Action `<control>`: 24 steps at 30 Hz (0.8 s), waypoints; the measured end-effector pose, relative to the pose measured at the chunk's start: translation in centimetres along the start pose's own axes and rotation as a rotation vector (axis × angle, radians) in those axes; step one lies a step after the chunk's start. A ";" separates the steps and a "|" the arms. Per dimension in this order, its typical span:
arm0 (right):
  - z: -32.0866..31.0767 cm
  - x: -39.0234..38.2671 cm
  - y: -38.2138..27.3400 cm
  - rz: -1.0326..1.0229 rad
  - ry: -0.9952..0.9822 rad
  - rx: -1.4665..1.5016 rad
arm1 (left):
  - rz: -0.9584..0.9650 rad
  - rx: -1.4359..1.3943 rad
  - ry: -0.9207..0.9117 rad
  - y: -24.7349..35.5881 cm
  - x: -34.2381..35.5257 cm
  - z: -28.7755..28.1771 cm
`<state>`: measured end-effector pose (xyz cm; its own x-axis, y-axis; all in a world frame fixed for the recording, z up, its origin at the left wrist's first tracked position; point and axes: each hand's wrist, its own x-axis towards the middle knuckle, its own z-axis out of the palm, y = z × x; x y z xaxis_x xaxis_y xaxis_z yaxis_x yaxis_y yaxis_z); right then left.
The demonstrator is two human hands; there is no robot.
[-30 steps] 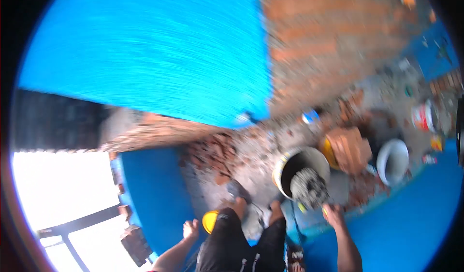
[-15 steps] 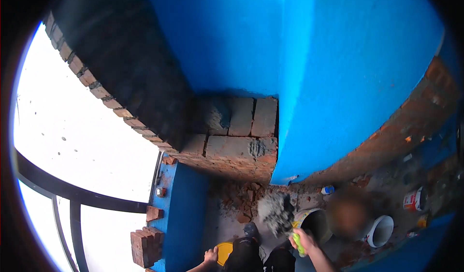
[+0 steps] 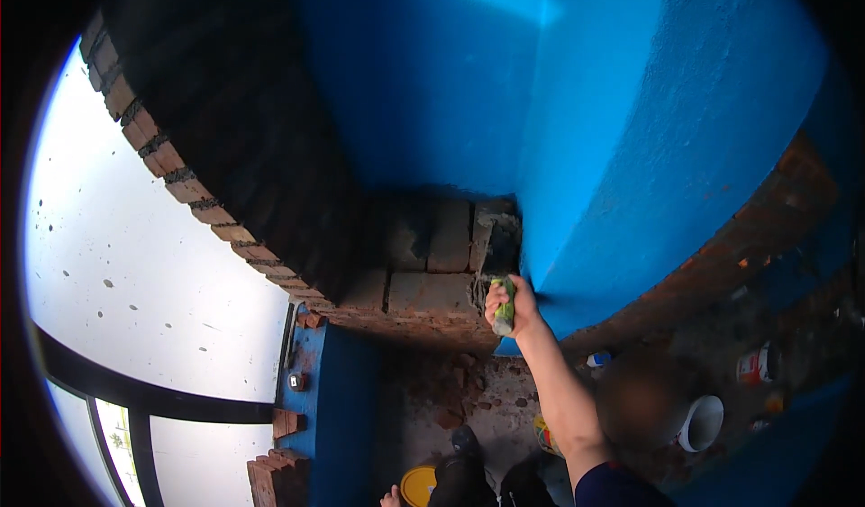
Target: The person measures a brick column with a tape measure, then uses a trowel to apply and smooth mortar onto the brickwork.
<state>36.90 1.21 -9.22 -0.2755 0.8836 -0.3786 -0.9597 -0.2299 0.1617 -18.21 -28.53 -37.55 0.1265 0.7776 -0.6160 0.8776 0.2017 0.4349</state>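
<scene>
My right hand (image 3: 515, 305) is closed around the green handle of a trowel (image 3: 502, 253). The trowel's blade lies over the top bricks (image 3: 432, 292) of a low wall, in the corner against the blue wall (image 3: 586, 191). Grey mortar (image 3: 479, 295) clings to the brick beside the blade. At the lower edge, only part of my left hand (image 3: 391, 498) shows, close to a round yellow lid-like disc (image 3: 418, 486); its grip is cut off by the picture edge.
A dark brick wall with a toothed edge (image 3: 185, 187) rises at left beside a bright window. Loose bricks (image 3: 279, 475) lie on a blue ledge. Broken brick (image 3: 450, 417) litters the floor. A white bucket (image 3: 701, 423) and a white-and-red tub (image 3: 755, 364) stand at right.
My right hand has moved up and forward from the bucket to the brick corner with the trowel. The mortar heap it carried is no longer seen on it. My left hand has dropped lower.
</scene>
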 end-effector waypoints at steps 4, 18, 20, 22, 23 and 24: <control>-3.5 -3.5 4.5 0.011 0.146 -0.452 | 0.032 0.327 -0.060 -2.2 0.6 -0.6; -38.9 -32.6 2.7 -0.208 1.101 -1.056 | 0.000 0.096 -0.380 23.4 2.9 1.7; -43.7 -34.3 -0.4 -0.055 1.612 -1.633 | 0.099 0.190 -0.352 21.9 3.4 5.4; -46.2 -33.6 -4.8 0.301 1.617 -1.570 | 0.292 0.389 -0.305 20.6 3.4 8.5; -49.3 -33.4 -5.8 0.300 1.624 -1.650 | 0.353 0.424 -0.319 21.0 2.9 9.9; -53.7 -33.1 -6.8 0.350 1.590 -1.690 | 0.340 0.482 -0.307 21.9 2.5 11.4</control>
<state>49.60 -48.39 -46.71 0.6071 0.0549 -0.7927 0.1618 -0.9853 0.0556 6.58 -28.94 -37.08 0.4960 0.5317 -0.6865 0.8653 -0.3688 0.3394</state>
